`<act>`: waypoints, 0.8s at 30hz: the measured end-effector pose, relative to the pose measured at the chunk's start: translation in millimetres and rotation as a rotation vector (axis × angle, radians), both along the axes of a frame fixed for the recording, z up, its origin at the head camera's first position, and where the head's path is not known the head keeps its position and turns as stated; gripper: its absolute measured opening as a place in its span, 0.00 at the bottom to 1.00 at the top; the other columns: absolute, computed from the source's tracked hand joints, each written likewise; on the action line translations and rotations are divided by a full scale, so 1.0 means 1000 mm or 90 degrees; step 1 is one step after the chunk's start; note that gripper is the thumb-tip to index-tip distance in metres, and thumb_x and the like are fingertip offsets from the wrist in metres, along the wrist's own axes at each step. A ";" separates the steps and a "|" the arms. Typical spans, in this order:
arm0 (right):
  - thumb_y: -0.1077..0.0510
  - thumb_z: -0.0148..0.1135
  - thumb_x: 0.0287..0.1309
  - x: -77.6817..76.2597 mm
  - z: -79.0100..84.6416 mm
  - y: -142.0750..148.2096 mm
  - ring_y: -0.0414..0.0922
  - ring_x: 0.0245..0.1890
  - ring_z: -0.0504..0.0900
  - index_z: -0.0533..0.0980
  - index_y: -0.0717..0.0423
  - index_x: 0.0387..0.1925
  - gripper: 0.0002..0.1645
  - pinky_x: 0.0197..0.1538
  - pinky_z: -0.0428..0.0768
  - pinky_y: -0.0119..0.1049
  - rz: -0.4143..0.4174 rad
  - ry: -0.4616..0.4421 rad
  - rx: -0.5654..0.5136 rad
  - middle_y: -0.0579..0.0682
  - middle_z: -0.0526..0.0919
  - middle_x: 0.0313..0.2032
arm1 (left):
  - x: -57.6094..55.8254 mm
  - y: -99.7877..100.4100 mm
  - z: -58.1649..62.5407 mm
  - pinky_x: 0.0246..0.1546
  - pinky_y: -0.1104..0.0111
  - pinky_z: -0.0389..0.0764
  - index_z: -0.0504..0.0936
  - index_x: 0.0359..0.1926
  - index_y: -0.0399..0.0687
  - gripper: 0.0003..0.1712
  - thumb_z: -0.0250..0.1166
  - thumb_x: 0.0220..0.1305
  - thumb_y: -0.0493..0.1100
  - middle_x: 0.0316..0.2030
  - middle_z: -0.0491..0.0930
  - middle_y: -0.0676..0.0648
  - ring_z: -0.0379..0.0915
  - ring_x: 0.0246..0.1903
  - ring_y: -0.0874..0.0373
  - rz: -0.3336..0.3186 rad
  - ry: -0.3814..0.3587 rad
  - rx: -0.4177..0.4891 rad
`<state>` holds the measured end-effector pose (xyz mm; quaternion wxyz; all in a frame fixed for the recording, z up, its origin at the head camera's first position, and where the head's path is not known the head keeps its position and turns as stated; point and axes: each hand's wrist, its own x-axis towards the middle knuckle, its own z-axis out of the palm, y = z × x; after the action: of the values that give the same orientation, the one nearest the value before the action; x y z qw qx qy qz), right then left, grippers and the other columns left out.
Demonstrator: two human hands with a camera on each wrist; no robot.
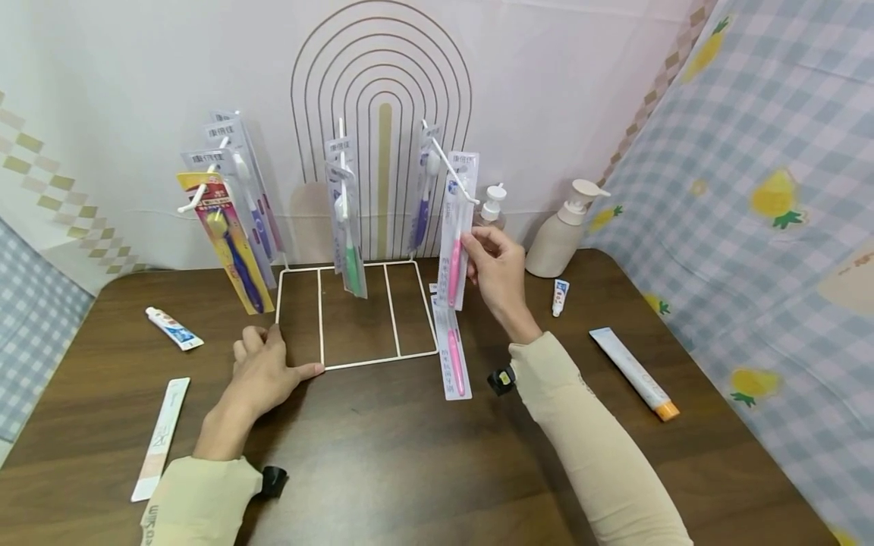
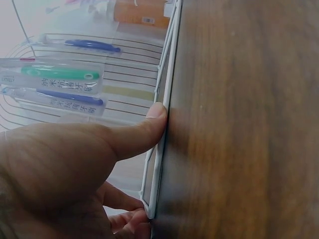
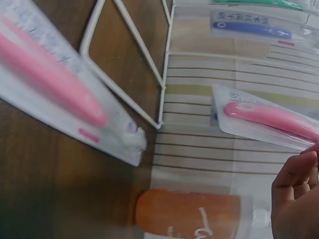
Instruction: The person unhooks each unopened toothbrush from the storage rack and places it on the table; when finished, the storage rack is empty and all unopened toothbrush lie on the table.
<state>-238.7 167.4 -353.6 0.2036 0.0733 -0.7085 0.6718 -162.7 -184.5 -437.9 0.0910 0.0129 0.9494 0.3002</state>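
Note:
My right hand (image 1: 501, 277) pinches the edge of a packaged pink toothbrush (image 1: 455, 269), upright beside the rack's right hook (image 1: 447, 161). The hook tip overlaps the package; whether it passes through it I cannot tell. Below, another packaged pink toothbrush (image 3: 50, 69) lies on the table, partly covered in the head view. My left hand (image 1: 262, 368) rests at the front left corner of the white wire rack (image 1: 369, 362), its thumb pressing the front bar. On the rack's other hooks hang a yellow-carded toothbrush (image 1: 232, 243), a packaged green toothbrush (image 1: 350, 254) and a packaged purple toothbrush (image 1: 425, 197).
Small toothpaste tubes (image 1: 174, 328) (image 1: 560, 297) lie left and right. A long pale packet (image 1: 160, 440) is at the left, an orange-capped tube (image 1: 631, 370) at the right. Behind stand a beige pump bottle (image 1: 554, 239) and an orange bottle (image 3: 192, 214).

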 end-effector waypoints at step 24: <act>0.57 0.69 0.82 0.015 -0.056 0.040 0.37 0.21 0.72 0.89 0.71 0.50 0.16 0.25 0.74 0.27 -0.036 -0.277 0.116 0.44 0.76 0.20 | -0.010 -0.008 -0.020 0.61 0.34 0.71 0.47 0.86 0.14 0.77 0.80 0.69 0.67 0.74 0.52 0.13 0.53 0.59 0.26 -0.005 0.020 0.008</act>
<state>-224.0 207.4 -409.6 0.0575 -0.0751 -0.7953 0.5988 -172.9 -192.4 -458.1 0.0772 0.0217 0.9487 0.3057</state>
